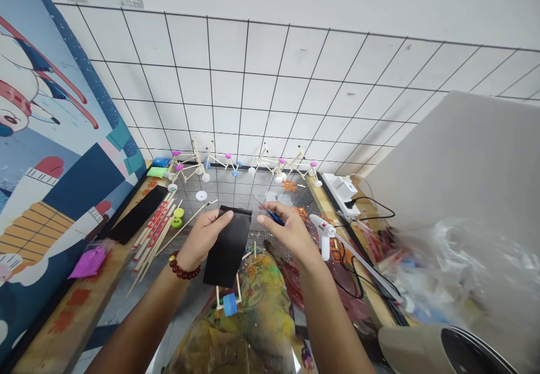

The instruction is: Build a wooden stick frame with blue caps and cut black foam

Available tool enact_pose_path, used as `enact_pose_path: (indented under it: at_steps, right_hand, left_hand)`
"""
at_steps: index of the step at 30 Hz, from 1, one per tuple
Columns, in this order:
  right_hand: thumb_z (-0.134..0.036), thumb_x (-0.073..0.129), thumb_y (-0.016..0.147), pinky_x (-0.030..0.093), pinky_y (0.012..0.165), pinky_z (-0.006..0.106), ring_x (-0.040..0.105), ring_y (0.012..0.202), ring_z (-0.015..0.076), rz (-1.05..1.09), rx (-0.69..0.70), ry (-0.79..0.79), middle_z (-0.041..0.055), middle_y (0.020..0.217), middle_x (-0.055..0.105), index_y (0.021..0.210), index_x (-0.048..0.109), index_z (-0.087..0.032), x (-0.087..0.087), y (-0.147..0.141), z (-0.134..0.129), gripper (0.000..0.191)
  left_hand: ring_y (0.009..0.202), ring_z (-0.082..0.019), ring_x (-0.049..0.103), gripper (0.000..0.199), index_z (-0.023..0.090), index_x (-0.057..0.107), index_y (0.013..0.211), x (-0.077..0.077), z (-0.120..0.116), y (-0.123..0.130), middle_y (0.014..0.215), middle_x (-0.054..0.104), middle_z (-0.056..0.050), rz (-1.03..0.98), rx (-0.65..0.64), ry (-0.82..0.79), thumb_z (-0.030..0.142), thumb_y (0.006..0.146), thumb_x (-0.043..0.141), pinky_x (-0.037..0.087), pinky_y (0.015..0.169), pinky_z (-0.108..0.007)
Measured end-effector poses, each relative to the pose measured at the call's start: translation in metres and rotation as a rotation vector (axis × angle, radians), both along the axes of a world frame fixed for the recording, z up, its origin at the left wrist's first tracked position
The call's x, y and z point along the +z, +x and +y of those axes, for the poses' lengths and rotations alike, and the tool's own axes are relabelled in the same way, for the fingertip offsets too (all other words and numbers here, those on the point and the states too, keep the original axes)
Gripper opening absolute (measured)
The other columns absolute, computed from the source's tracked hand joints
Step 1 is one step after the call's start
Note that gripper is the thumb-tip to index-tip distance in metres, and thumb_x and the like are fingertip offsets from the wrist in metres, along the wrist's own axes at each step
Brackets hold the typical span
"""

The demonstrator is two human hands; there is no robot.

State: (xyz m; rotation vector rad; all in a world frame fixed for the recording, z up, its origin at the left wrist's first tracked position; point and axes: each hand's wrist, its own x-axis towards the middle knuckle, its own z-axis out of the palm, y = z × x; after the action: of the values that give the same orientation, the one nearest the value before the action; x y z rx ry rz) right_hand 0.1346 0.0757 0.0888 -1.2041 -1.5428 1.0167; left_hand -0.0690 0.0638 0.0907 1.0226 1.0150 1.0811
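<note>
My left hand (pixel 206 233) pinches the upper left edge of a black rectangular sheet (pixel 228 250), which hangs down over my lap. To its right, my right hand (pixel 287 225) grips a small blue-handled tool (pixel 275 216) whose thin tip points up and left. Hand and sheet are a short gap apart. Below the sheet, a stick frame with a blue piece (pixel 230 304) rests on my lap; the sheet hides part of it. Another black strip (pixel 138 214) lies at the left.
Wooden sticks (pixel 156 229) and green lids (pixel 177 217) lie left. Stick models with pink and white pieces (pixel 282 166) line the back. A glue gun (pixel 324 233), power strip (pixel 342 193), cables and plastic bags (pixel 459 273) are at the right.
</note>
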Motion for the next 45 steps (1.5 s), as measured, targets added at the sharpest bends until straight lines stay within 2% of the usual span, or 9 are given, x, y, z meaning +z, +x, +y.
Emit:
enact_pose_path:
  at_steps: [3, 7, 13, 16, 21, 25, 30, 36, 45]
  right_hand:
    - [-0.041, 0.078, 0.068, 0.046, 0.071, 0.028, 0.058, 0.079, 0.0164, 0.132, 0.021, -0.085, 0.0050, 0.096, 0.067, 0.099, 0.068, -0.018, -0.003, -0.008, 0.002, 0.040]
    - [-0.039, 0.077, 0.068, 0.044, 0.062, 0.026, 0.054, 0.065, 0.0131, 0.181, 0.091, -0.081, 0.0006, 0.076, 0.064, 0.085, 0.070, -0.017, -0.007, -0.019, 0.000, 0.028]
    - [-0.027, 0.066, 0.080, 0.045, 0.064, 0.029, 0.057, 0.066, 0.0159, -0.001, 0.054, 0.299, 0.0028, 0.073, 0.066, 0.083, 0.071, -0.020, -0.009, -0.017, -0.005, 0.008]
    - [-0.017, 0.059, 0.082, 0.043, 0.062, 0.028, 0.058, 0.066, 0.0155, -0.152, 0.115, 0.477, 0.0032, 0.073, 0.064, 0.093, 0.072, -0.022, -0.008, -0.013, -0.007, 0.017]
    - [-0.012, 0.052, 0.081, 0.041, 0.059, 0.026, 0.057, 0.064, 0.0149, -0.302, 0.128, 0.597, 0.0031, 0.071, 0.061, 0.099, 0.072, -0.023, -0.008, -0.012, -0.007, 0.029]
    - [-0.012, 0.051, 0.081, 0.042, 0.058, 0.027, 0.057, 0.063, 0.0147, -0.376, 0.145, 0.620, 0.0033, 0.073, 0.062, 0.100, 0.072, -0.025, -0.008, -0.013, -0.008, 0.031]
    - [-0.023, 0.061, 0.081, 0.046, 0.071, 0.028, 0.059, 0.081, 0.0172, -0.178, 0.089, 0.383, 0.0050, 0.091, 0.064, 0.110, 0.062, -0.022, 0.002, -0.007, -0.012, 0.029]
    - [-0.041, 0.053, 0.089, 0.027, 0.045, 0.021, 0.037, 0.047, 0.0082, 0.159, 0.384, -0.172, -0.0045, 0.060, 0.051, 0.095, 0.054, -0.019, 0.009, 0.014, -0.010, 0.022]
    - [-0.044, 0.058, 0.086, 0.018, 0.040, 0.019, 0.031, 0.039, 0.0050, 0.212, 0.421, -0.298, -0.0047, 0.058, 0.058, 0.095, 0.052, -0.020, 0.007, 0.016, -0.005, 0.027]
  left_hand:
    - [0.064, -0.015, 0.060, 0.028, 0.014, 0.072, 0.077, 0.003, -0.002, 0.002, 0.070, 0.070, -0.004, -0.063, -0.041, -0.047, 0.041, 0.075, 0.072, 0.047, 0.064, -0.025]
    - [0.069, -0.015, 0.062, 0.027, 0.014, 0.075, 0.088, 0.003, -0.003, 0.002, 0.077, 0.072, -0.005, -0.067, -0.097, -0.025, 0.038, 0.076, 0.072, 0.048, 0.069, -0.026]
    - [0.068, -0.016, 0.063, 0.024, 0.013, 0.073, 0.080, 0.002, -0.001, 0.000, 0.075, 0.072, -0.005, -0.108, -0.113, -0.078, 0.035, 0.070, 0.077, 0.048, 0.068, -0.026]
    - [0.066, -0.016, 0.062, 0.030, 0.014, 0.071, 0.070, 0.001, 0.000, -0.001, 0.067, 0.069, -0.004, -0.147, -0.033, -0.079, 0.044, 0.072, 0.075, 0.047, 0.066, -0.026]
    - [0.074, -0.021, 0.065, 0.053, 0.017, 0.074, 0.081, 0.002, 0.000, -0.003, 0.074, 0.071, -0.006, -0.083, -0.006, -0.017, 0.066, 0.080, 0.055, 0.049, 0.069, -0.030]
    - [0.074, -0.019, 0.063, 0.032, 0.016, 0.074, 0.074, 0.006, 0.001, -0.001, 0.074, 0.072, -0.005, 0.076, 0.016, 0.069, 0.048, 0.072, 0.073, 0.047, 0.070, -0.027]
    - [0.070, -0.016, 0.060, 0.025, 0.016, 0.075, 0.076, 0.006, 0.002, -0.003, 0.073, 0.071, -0.004, 0.050, 0.058, 0.072, 0.041, 0.074, 0.073, 0.045, 0.067, -0.025]
    - [0.082, -0.019, 0.063, 0.024, 0.018, 0.077, 0.084, 0.005, 0.003, -0.011, 0.084, 0.073, -0.005, 0.042, 0.116, 0.130, 0.040, 0.075, 0.072, 0.046, 0.076, -0.027]
    - [0.076, -0.016, 0.060, 0.023, 0.018, 0.077, 0.085, 0.007, 0.002, -0.012, 0.078, 0.072, -0.004, 0.063, 0.048, 0.153, 0.039, 0.079, 0.070, 0.044, 0.070, -0.024]
